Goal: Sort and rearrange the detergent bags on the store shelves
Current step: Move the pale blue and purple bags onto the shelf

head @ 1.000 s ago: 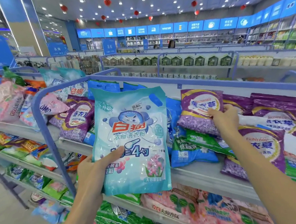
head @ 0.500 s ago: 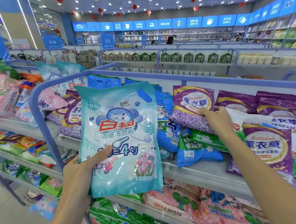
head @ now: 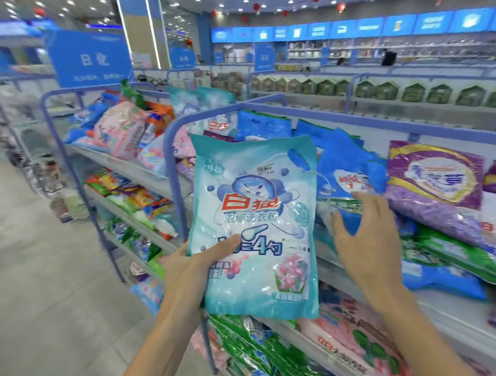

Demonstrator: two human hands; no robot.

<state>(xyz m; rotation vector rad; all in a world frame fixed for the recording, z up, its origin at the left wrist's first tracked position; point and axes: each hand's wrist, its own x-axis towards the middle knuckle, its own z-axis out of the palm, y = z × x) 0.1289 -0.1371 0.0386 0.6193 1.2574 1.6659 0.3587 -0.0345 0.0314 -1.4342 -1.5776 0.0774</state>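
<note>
My left hand grips a light teal detergent bag by its lower left edge and holds it upright in front of the shelf. My right hand hovers just right of that bag with fingers spread, holding nothing, in front of a blue bag lying on the shelf. A purple bag leans on the pile to the right of my right hand. Green bags lie under it.
A blue tubular shelf frame stands just behind the held bag. Pink bags and green bags fill the lower shelf. A second rack with mixed bags stands to the left, beside a grey tiled aisle.
My right hand has let go of the purple bag and moved left toward the teal bag. The view has turned to the left, so the shelf has shifted right in the frame.
</note>
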